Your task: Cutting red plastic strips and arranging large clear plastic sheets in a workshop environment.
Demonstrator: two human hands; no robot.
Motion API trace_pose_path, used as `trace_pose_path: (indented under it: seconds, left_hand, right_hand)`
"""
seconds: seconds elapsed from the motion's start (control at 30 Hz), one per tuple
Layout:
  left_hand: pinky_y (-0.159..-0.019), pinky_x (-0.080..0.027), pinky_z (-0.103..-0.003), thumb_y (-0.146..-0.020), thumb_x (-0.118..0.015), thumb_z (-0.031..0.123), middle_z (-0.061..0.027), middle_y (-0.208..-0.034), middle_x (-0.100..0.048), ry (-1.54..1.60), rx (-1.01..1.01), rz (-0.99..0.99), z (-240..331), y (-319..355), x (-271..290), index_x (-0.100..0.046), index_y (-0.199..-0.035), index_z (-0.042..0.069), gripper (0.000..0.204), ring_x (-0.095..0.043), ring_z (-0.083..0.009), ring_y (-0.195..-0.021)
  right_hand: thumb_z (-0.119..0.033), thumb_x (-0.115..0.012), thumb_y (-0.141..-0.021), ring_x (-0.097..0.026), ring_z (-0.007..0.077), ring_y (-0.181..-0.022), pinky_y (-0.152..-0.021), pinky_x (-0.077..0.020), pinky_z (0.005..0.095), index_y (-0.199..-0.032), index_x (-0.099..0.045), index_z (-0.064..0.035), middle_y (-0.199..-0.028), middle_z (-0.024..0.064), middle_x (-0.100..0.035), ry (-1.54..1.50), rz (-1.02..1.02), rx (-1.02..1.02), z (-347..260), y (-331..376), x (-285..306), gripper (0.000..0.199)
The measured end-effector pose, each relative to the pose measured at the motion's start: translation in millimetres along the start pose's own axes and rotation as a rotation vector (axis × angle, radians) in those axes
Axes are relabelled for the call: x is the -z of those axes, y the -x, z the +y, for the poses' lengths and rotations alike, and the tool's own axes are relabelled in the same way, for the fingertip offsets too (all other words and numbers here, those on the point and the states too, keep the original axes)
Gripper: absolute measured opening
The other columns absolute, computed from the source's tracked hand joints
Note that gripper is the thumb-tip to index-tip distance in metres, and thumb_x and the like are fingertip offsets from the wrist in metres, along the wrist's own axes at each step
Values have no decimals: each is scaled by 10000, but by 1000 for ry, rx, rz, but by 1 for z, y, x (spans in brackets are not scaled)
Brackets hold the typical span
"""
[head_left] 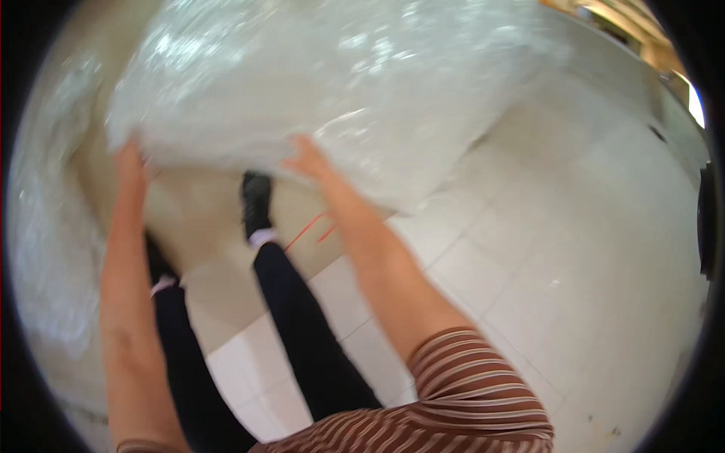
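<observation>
A large, pale bundle covered in shiny clear plastic film (317,83) fills the upper part of the view, its near edge raised above the floor. At that edge's left end is my left hand (131,153), closed on the film with its fingertips mostly hidden. My right hand (308,157) grips the same edge farther right, thumb and fingers slightly apart around the film. Both hands are a little blurred. Both arms reach forward, and what lies inside the wrapping cannot be made out.
More crumpled clear plastic (53,249) lies along the left side. Under my feet is a flat beige sheet (219,302), with a thin red strap (306,229) beside my right shoe (257,200). White floor tiles (498,279) extend to the right. A dark object (706,219) stands at the right rim.
</observation>
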State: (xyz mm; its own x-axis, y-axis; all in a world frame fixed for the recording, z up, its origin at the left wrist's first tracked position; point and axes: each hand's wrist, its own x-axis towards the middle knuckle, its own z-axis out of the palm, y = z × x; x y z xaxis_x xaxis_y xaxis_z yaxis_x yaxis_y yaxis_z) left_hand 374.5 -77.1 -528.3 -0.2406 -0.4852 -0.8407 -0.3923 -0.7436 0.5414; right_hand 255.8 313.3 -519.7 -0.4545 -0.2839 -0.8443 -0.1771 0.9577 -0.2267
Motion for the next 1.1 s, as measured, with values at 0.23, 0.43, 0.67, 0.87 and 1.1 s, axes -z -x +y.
trace_pose_path:
  seconds: [0.23,0.43,0.67,0.87,1.1]
  left_hand:
    - [-368,-252,-275,-848,-586,248,49,-494,-330,-345,-89,268,-8,-100,162,-471,-630,129,274,-325,-83,-410]
    - [-1005,-313,-392,-907,-455,348,-92,-1243,-453,-266,-137,-476,29,-35,104,-439,-1269,74,455,-387,-235,-1196]
    - [-777,-456,-363,-790,-611,267,-152,-938,-610,-509,-319,253,39,66,196,-535,-1031,1,367,-588,-264,-899]
    - [-798,-449,-365,-734,-597,110,-160,-1047,-564,-828,-601,528,91,84,317,-514,-1128,71,404,-552,-292,-948]
    - [-958,-305,-504,-690,-674,141,-138,-1343,-338,-1718,-789,798,247,20,359,-506,-1180,168,519,-350,-331,-1211]
  right_hand:
    - [-410,-684,-697,-294,323,-1286,-1050,-269,371,-1318,-356,-6,-1341,220,-361,-170,-139,46,-89,44,-11,810]
    - [-139,-642,-803,-541,225,-1064,-894,-458,385,-1358,-288,-79,-1188,176,-527,-458,-136,-37,-32,39,-18,661]
    - [-266,-538,-861,-532,244,-1083,-919,-410,319,-1208,-496,-17,-1168,157,-556,-121,-312,103,-123,125,27,429]
    - [-261,-512,-875,-580,216,-950,-843,-436,308,-1154,-530,-13,-1055,136,-606,-128,-355,66,-133,250,51,374]
    - [-181,-524,-867,-532,189,-980,-871,-402,278,-1085,-581,-41,-1051,86,-577,-296,-94,-117,-203,350,37,265]
